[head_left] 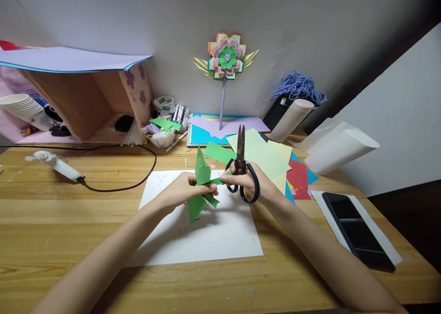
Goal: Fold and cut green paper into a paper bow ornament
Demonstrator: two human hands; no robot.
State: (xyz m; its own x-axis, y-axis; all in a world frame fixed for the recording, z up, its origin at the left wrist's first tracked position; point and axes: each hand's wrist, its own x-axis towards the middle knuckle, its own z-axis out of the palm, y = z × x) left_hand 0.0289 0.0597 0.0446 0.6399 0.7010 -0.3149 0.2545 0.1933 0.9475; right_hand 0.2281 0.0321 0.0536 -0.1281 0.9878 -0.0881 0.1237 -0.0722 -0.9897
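Observation:
My left hand (184,188) is closed on a folded and cut piece of green paper (202,168), whose flaps stick out above and below the fingers. With thumb and fingertips, my right hand (250,178) pinches a narrow strip of that same paper. Black-handled scissors (241,155) hang in my right hand too, blades pointing up and nearly together, a handle loop around the fingers. Under both hands lies a white sheet (206,240) with small scraps and marks on it.
Coloured paper sheets (275,155) lie behind my right hand. A paper flower (227,56) stands at the wall. On the left are a hot glue gun (57,164) with its cord and a cardboard box (93,102). A dark phone (358,231) lies at right.

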